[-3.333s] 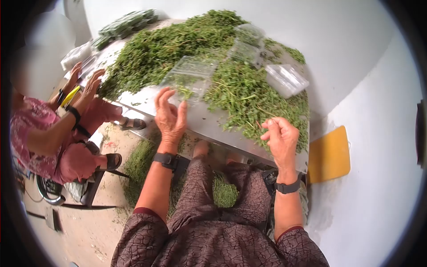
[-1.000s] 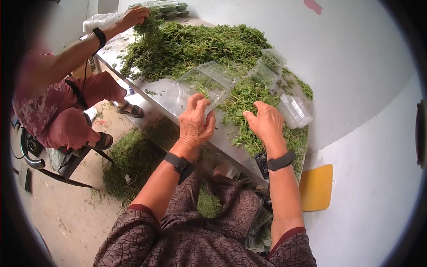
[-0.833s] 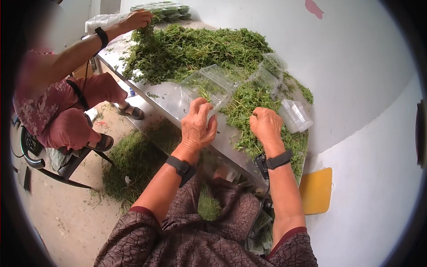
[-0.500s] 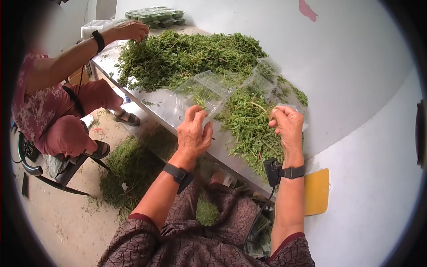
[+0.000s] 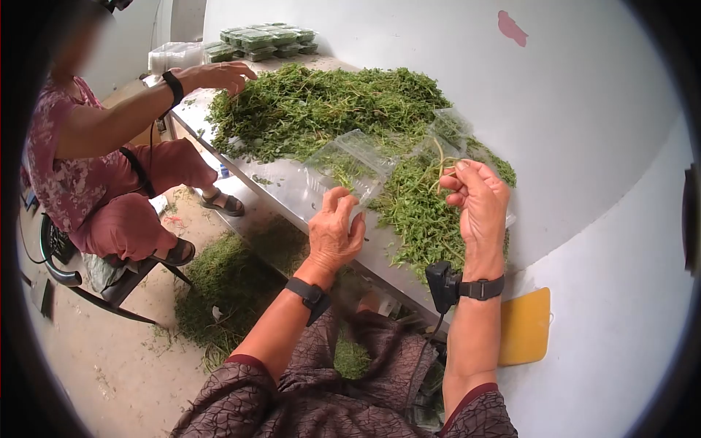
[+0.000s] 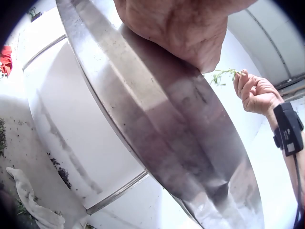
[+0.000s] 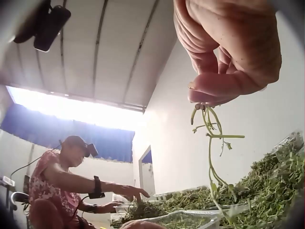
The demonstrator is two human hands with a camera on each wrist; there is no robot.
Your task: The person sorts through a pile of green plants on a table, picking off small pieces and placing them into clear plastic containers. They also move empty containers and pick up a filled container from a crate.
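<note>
My right hand (image 5: pixel 482 201) pinches a pale-stemmed green sprig (image 5: pixel 440 166) between thumb and fingers, raised over the right part of the leafy heap. In the right wrist view its thin branching stems (image 7: pixel 212 138) hang below the fingertips. My left hand (image 5: pixel 336 230) is over the table's front edge, fingers loosely bent, thumb apart, fingertips partly hidden. Just beyond it lies an open clear plastic box (image 5: pixel 354 157) with a few light green sprigs (image 5: pixel 343 175) in it. The left wrist view shows this hand (image 6: pixel 181 33) close above the metal table edge (image 6: pixel 157 109).
A large heap of leafy greens (image 5: pixel 328 102) covers the table. More clear boxes (image 5: pixel 453 128) sit at its right; filled green boxes (image 5: pixel 266 38) are stacked behind. Another person (image 5: pixel 109 146) sits at left, reaching to the heap. Cut greens (image 5: pixel 226 292) lie on the floor.
My right hand has gone down into the greens and come back up to the right with a sprig. My left hand stays beside the clear box. The other person's fingers have straightened.
</note>
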